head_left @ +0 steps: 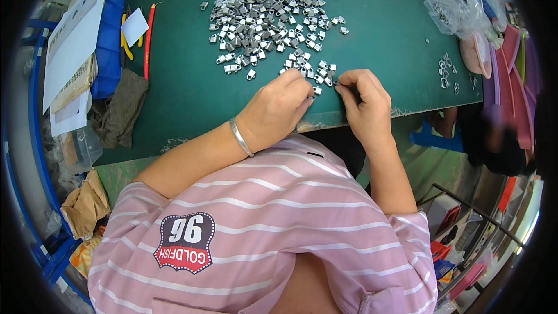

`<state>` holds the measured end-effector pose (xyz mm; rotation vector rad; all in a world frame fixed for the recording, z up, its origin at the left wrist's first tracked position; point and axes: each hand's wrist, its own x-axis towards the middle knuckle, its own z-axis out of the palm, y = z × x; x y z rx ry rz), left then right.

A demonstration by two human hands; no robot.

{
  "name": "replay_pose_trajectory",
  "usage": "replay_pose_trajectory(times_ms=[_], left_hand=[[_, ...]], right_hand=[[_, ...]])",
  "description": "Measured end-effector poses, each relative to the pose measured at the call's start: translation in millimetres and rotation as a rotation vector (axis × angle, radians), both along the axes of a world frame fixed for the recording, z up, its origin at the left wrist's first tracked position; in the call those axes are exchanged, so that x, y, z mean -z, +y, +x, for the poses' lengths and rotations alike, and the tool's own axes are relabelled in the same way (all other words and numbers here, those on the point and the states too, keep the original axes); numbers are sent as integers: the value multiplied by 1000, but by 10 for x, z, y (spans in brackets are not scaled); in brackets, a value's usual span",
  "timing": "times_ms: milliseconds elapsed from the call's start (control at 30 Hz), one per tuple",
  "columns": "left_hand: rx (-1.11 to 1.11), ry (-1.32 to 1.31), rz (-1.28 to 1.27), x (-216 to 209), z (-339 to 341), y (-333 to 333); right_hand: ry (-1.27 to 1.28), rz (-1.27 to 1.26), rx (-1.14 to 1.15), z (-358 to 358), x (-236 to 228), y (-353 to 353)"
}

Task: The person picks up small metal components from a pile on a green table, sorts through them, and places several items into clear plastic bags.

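Note:
A big heap of small silver padlocks [264,20] covers the far middle of the green table [186,64], with a looser cluster of padlocks [323,74] trailing toward me. My left hand [276,104], a silver bangle [240,137] on its wrist, is closed beside that cluster. A bit of dark metal shows at its fingertips, too small to name. On the cluster's right side, my right hand [370,104] pinches thumb and forefinger together around something tiny and dark. Its fingertips are close to the nearest padlocks; whether they touch them I cannot tell.
Along the left lie a blue tray [111,38], a red stick-like tool [149,43], yellow-handled pliers [127,49] and a grey cloth [121,107]. At the right are a clear plastic bag [453,0] and small metal pieces [446,71]. Beyond the right edge, part of another person [497,145] shows.

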<state>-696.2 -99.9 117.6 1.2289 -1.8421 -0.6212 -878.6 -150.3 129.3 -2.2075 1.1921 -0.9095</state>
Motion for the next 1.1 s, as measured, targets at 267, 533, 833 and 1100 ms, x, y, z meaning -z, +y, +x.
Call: replay_pose_trajectory(times_ms=[267,533,833,1100], left_hand=[[-16,32,-41,-6,3,-6],[-104,98,4,-82,87,-21],[59,-65,185,-276,427,86],[140,-236,308,-223,507,243]], right_hand=[[-598,316,-110,-51,156,181],[-371,158,-175,-36,46,167],[-45,-8,-257,160,-11,106],[165,-132,-199,162,-45,107]])
